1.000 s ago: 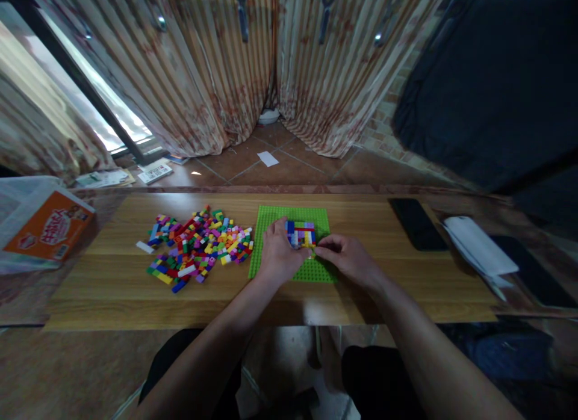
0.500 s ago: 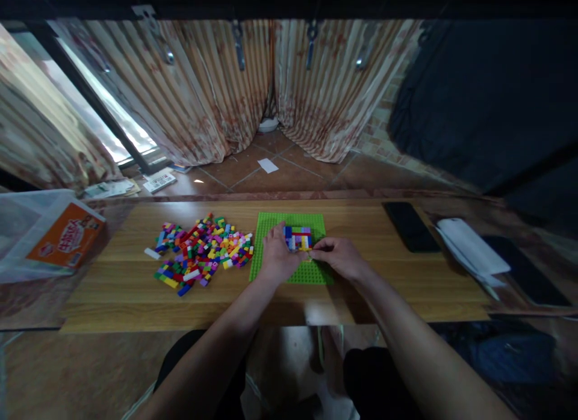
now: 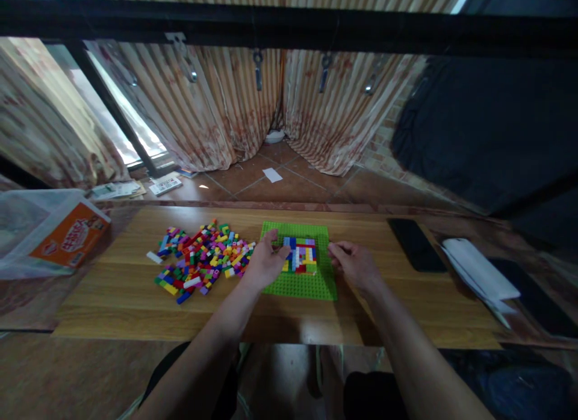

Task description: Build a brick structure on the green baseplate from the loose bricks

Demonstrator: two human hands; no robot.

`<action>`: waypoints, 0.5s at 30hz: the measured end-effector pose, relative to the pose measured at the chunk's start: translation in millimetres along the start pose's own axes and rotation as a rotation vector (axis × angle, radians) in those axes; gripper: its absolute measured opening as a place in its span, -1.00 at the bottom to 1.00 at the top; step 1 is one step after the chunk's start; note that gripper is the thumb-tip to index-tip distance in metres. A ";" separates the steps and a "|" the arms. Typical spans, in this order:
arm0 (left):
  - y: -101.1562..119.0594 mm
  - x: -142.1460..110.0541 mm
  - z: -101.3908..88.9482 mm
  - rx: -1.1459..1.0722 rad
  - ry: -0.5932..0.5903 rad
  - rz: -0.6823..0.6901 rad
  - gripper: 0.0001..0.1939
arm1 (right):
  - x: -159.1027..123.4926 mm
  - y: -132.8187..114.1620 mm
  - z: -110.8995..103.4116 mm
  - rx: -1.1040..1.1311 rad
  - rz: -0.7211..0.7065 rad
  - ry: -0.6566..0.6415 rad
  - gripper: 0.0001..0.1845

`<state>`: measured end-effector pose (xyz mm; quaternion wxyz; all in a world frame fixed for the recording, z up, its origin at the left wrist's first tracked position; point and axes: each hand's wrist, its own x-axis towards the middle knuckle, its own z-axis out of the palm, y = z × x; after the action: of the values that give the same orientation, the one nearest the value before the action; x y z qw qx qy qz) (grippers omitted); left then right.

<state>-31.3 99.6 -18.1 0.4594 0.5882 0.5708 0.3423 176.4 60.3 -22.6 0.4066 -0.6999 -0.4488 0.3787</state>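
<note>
A green baseplate (image 3: 298, 285) lies on the wooden table (image 3: 406, 299), and a small flat block of coloured bricks (image 3: 300, 256) is built on it. My left hand (image 3: 264, 263) rests on the plate's left edge, fingers apart, thumb close to the block. My right hand (image 3: 354, 265) sits at the plate's right edge, apart from the block. Its fingers are curled in, and whatever is inside them is hidden. A pile of loose coloured bricks (image 3: 203, 260) lies just left of my left hand.
A black phone (image 3: 415, 244), white papers (image 3: 478, 265) and another dark flat device (image 3: 528, 286) lie on the right. An orange box in a clear bag (image 3: 67, 233) sits far left. One white brick (image 3: 153, 257) lies by the pile. Curtains hang behind.
Both hands have come off the brick block and moved apart, the left one leftwards and the right one rightwards, so the block now shows fully. The view has tilted upward.
</note>
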 end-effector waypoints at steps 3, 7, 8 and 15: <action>1.3 0.2 2.6 -0.002 0.015 0.006 -0.52 | -0.8 -3.4 5.4 -0.042 -0.042 -0.002 -0.56; -3.1 1.6 8.7 0.048 0.029 0.026 -0.50 | -1.7 -6.9 12.8 -0.172 -0.120 0.023 -0.58; -4.3 2.1 9.4 0.055 0.027 0.029 -0.50 | -1.6 -7.3 14.4 -0.200 -0.140 0.033 -0.59; 0.7 -4.0 9.1 0.153 0.020 0.071 -0.53 | -1.7 -4.7 24.2 -0.344 -0.238 0.042 -0.61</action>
<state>-23.1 94.3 -20.1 0.3949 0.6379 0.5788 0.3197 152.8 65.5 -27.3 0.3324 -0.7087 -0.5778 0.2310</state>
